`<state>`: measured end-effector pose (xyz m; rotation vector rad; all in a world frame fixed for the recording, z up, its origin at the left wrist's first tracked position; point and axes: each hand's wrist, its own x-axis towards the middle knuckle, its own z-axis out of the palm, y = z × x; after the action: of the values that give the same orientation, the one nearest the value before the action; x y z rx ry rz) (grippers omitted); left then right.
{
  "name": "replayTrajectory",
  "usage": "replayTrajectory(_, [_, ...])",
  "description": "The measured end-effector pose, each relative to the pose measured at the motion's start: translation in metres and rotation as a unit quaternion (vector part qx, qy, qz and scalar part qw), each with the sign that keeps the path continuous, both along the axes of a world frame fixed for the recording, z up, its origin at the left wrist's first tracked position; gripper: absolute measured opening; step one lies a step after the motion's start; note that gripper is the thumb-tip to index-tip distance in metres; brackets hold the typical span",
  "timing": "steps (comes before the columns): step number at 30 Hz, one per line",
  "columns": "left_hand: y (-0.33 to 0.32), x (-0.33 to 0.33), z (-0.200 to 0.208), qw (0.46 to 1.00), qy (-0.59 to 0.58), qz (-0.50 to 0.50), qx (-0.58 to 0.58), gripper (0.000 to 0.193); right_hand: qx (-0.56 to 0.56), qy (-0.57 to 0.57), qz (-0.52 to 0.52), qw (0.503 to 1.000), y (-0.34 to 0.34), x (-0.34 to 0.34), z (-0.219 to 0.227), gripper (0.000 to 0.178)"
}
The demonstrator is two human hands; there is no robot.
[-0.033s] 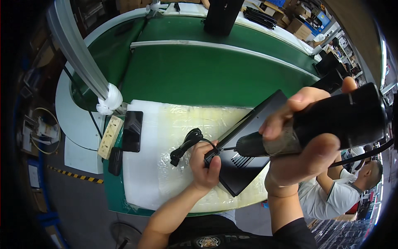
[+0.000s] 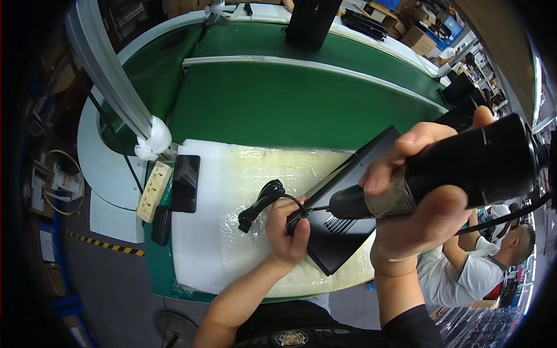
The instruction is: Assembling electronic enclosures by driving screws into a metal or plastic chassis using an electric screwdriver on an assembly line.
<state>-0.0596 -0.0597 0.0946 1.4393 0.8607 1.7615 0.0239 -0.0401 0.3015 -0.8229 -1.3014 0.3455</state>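
A flat black case with a vented patch stands tilted over the padded mat. My left hand is closed on its left corner, the thumb pressing a small black block against the edge. A black cord, bundled in a coil, runs to that corner. My right hand is wrapped round a thick black electric screwdriver with tape around its front part. Its thin bit points left and reaches the corner beside my left thumb; the bit's very tip is hard to make out.
Left on the mat lies a black phone, with a cream power strip and a dark oblong object alongside. A green conveyor belt runs beyond, near a metal post. Another person is at right.
The screwdriver and my right hand have shifted very slightly to the left. My left hand and the case look the same.
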Motion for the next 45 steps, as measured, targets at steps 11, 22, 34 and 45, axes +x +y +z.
replayTrajectory(11, [0.001, -0.001, 0.004, 1.0, -0.003, 0.004, 0.007, 0.026, -0.004, -0.056, -0.012, 0.998, 0.002, 0.001, -0.01, 0.086])
replayTrajectory(22, [-0.003, 0.0, 0.005, 1.0, 0.023, 0.006, 0.014, 0.032, 0.073, -0.026, 0.033, 0.996, 0.013, -0.001, -0.023, 0.075])
replayTrajectory(34, [-0.036, 0.01, 0.021, 0.986, 0.018, -0.011, -0.166, 0.044, 0.185, -0.026, -0.307, 0.933, -0.089, 0.143, -0.004, 0.053])
replayTrajectory(45, [-0.027, 0.03, 0.018, 0.985, -0.085, -0.036, -0.145, 0.057, 0.048, -0.045, -0.448, 0.892, -0.101, 0.282, -0.129, 0.042])
